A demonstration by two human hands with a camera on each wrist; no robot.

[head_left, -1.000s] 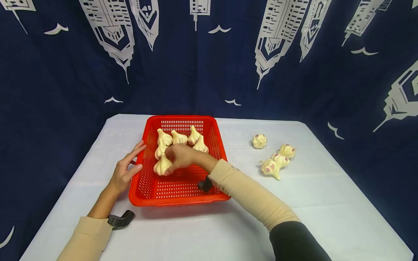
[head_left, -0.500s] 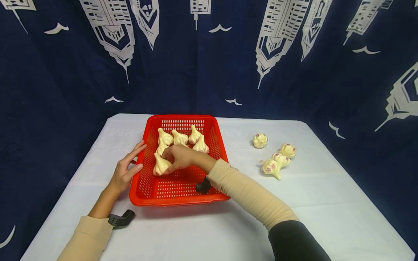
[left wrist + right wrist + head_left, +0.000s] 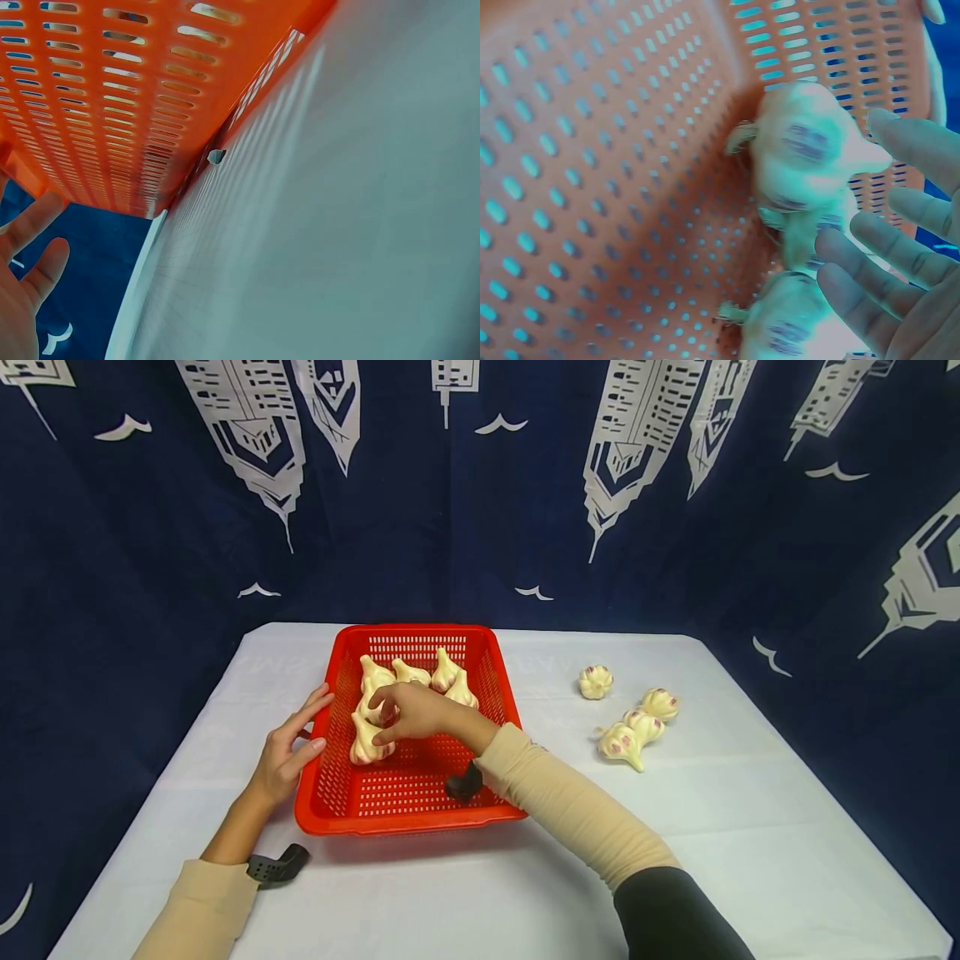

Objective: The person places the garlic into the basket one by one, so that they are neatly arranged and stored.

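My right hand [image 3: 416,712] is inside the red plastic basket [image 3: 408,821], above the garlic bulbs. Its fingers and thumb are spread and hold nothing. Just left of the thumb lies a garlic bulb [image 3: 366,743], which the right wrist view shows as a pale bulb [image 3: 802,150] with purple streaks and a stubby root end. Other bulbs, such as one garlic bulb [image 3: 461,690] by the right wall, sit toward the back; the hand hides part of the group. My left hand [image 3: 288,752] rests against the basket's left rim with straight fingers; in the left wrist view its fingers [image 3: 37,217] touch the basket.
To the right on the white table [image 3: 570,877] lie several garlic bulbs: a lone bulb [image 3: 596,682] toward the back and a touching cluster [image 3: 637,727] nearer. A dark blue patterned cloth [image 3: 450,527] hangs behind the table.
My right hand has let go of the garlic bulb at the basket's left side; its fingers have spread and lifted slightly. The bulb stays there. My left hand stays at the rim.
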